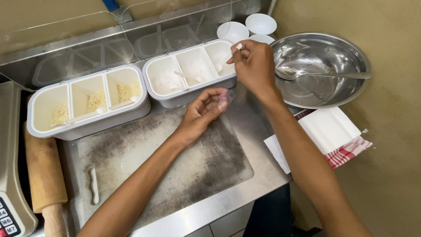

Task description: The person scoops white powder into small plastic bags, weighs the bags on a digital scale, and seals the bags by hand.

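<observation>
My left hand (202,109) is cupped above the worn cutting board (166,162), pinching a small clear plastic cup (226,97) at its fingertips. My right hand (253,66) reaches over the right white three-part container (188,72) and grips the handle of a small white spoon (228,56) that dips into its rightmost compartment, which holds something white. The other two compartments also hold white contents and small spoons.
A second white three-part container (85,103) with yellowish bits sits at left. A steel bowl (320,70) with a metal spoon (324,74) is at right, small white bowls (247,27) behind. Folded white paper on a red checked cloth (337,136), a rolling pin (44,175) and a scale (11,215) lie around.
</observation>
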